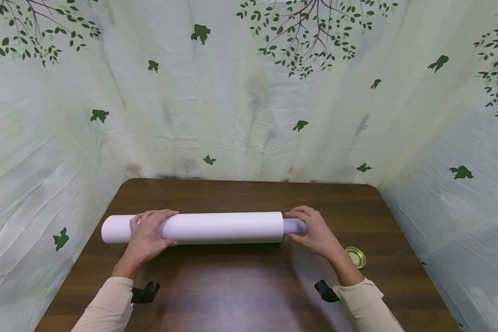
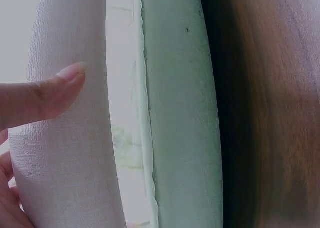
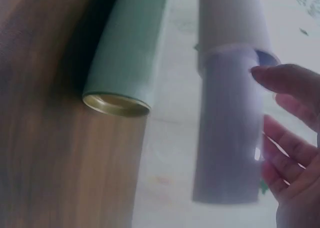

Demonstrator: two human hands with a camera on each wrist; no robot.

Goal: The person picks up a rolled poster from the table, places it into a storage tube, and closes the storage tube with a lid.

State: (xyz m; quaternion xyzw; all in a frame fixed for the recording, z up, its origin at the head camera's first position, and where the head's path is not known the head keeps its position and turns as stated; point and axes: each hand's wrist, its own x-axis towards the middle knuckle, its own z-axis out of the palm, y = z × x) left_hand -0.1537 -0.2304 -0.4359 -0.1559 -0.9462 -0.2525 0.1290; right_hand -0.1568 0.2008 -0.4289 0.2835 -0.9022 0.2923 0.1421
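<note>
Gripping white paper roll at mid-table, both hands curled round it. Left hand holds left portion; right hand wraps purple inner core jutting from right end. Green tube behind roll, gold-rimmed mouth. Gold lid near right wrist.

A matt white woven-textured roll lies on a smooth, faintly glossy wooden table, near a shiny gold metal lid.
</note>
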